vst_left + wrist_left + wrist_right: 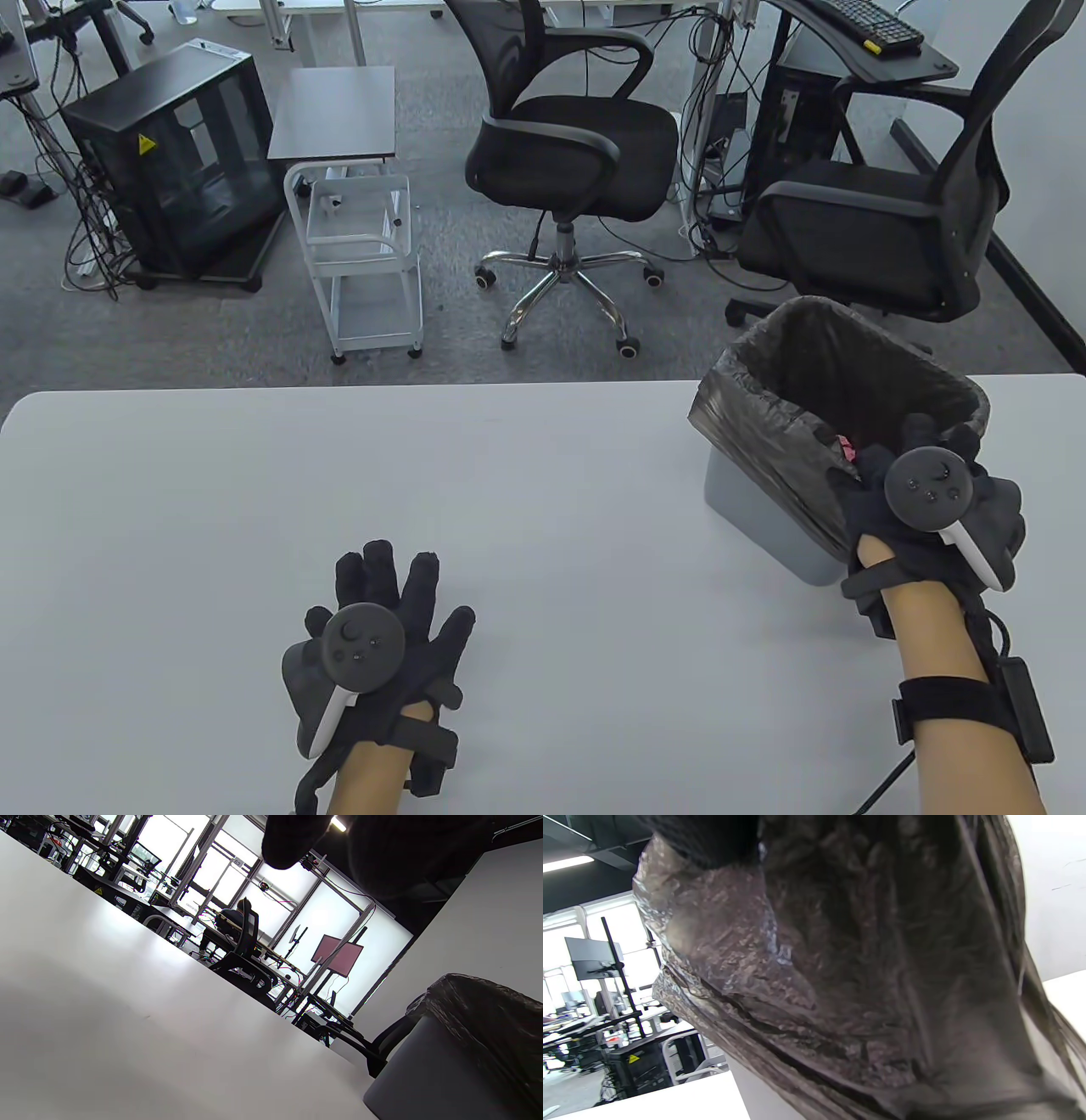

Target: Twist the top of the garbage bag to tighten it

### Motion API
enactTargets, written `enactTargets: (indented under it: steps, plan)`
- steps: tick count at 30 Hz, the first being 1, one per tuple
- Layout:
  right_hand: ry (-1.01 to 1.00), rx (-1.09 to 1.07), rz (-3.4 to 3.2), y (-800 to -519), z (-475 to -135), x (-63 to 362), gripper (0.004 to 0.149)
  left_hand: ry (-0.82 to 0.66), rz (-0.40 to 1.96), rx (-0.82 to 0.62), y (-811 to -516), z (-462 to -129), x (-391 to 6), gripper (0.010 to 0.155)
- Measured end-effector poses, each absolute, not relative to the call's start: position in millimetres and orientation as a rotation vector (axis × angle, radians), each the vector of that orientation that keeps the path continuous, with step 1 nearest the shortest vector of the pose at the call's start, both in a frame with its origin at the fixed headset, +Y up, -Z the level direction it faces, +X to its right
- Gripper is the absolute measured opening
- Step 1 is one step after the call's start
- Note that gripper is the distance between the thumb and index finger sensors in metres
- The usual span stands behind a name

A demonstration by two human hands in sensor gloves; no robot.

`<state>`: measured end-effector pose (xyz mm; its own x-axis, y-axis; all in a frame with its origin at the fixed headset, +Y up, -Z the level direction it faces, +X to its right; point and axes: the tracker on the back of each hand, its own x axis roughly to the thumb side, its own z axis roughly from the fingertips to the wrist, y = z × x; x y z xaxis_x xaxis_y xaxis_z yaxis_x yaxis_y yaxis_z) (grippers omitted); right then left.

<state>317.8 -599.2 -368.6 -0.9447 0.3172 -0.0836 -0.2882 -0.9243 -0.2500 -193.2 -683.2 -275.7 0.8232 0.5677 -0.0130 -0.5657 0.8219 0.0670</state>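
Note:
A grey bin (pixel 764 518) lined with a black garbage bag (pixel 797 399) stands on the white table (pixel 543 475) at the right. The bag's top is folded open over the rim. Something pink (pixel 845 445) lies inside. My right hand (pixel 925 458) is at the bin's near rim, with its fingers curled over the bag's edge and gripping it. In the right wrist view the crinkled bag (pixel 861 963) fills the frame under the glove (pixel 712 836). My left hand (pixel 399 586) lies flat on the table with fingers spread, far left of the bin. The left wrist view shows the bin (pixel 424 1077) and the bag (pixel 488 1014).
The table's far edge (pixel 424 386) runs just behind the bin. Beyond it on the floor stand two black office chairs (pixel 577 144), a white cart (pixel 365 246) and a black cabinet (pixel 170 161).

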Motion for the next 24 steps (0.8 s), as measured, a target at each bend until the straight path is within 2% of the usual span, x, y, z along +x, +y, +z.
enactTargets:
  steps: [8,18,24]
  plan:
    - [-0.317,0.089,2.776,-601,-373,295,0.048,0.039,0.591,0.042,-688,-279,-192,0.076]
    - [-0.204,0.565,2.684,-600,-371,244,0.047,0.051,0.585,0.035,-690,-281,-193,0.077]
    - [-0.104,0.802,2.624,-598,-363,211,0.046,0.043,0.58,0.077,-691,-280,-190,0.087]
